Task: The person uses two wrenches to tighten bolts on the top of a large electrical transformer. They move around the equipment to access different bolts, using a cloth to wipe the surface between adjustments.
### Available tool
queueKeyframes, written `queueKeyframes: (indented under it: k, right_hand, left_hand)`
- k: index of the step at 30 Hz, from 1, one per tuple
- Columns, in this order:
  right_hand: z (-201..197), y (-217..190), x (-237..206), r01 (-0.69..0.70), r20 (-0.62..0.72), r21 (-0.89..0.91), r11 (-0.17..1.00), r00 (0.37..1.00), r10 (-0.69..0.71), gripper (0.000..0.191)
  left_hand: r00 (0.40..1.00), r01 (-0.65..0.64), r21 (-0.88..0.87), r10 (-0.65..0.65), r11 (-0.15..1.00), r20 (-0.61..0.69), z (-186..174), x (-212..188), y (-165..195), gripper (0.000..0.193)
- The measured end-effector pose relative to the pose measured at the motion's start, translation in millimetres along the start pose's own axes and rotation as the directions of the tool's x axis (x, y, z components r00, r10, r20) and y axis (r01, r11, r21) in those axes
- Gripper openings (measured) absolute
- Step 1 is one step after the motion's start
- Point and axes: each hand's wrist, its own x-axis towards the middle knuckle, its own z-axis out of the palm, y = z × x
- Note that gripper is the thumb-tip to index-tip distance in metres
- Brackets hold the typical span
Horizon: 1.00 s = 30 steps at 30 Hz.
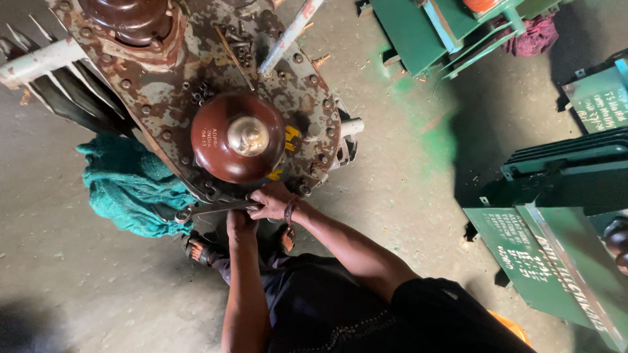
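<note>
A rusted, flaking transformer lid (196, 72) is seen from above and taken as the landmark. A brown ceramic insulator (237, 136) with a metal cap is mounted near its lower edge; a second brown insulator (131, 19) sits at its upper left. Loose nuts and bolts (201, 91) are scattered on the lid between them. At the lid's lower rim, a spanner (212, 209) is gripped by the right hand (271, 201), with the left hand (240, 221) closed just below the rim. A teal cloth (127, 189) is bunched at the lid's lower left. Green painted tanks (562, 216) are set well apart to its right.
</note>
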Motion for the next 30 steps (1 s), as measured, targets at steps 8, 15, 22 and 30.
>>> queueKeyframes:
  k: [8,15,22,30]
  right_hand:
    - [-0.3,1.1,-0.5,-0.022,0.028,0.007,1.000,0.999,0.022,0.032]
    - [1.3,1.8,-1.4,0.003,0.039,-0.040,0.999,0.999,-0.002,0.029]
    - [4.5,3.9,-2.4,0.015,-0.021,0.043,0.999,1.000,-0.014,0.028]
    - [5.1,4.8,-2.9,0.031,-0.022,-0.011,0.999,0.999,-0.031,0.028]
  left_hand:
    - [0.998,-0.060,-0.110,0.056,0.992,-0.035,-3.7,-3.3,-5.7,0.028]
    - [0.996,-0.065,-0.091,0.059,0.994,-0.060,-5.5,-6.1,-5.2,0.035]
    - [0.996,-0.089,-0.155,0.091,0.984,0.008,-3.8,3.4,-6.1,0.027]
    - [0.996,-0.045,-0.049,0.041,0.998,-0.076,-7.0,-6.7,-6.7,0.028]
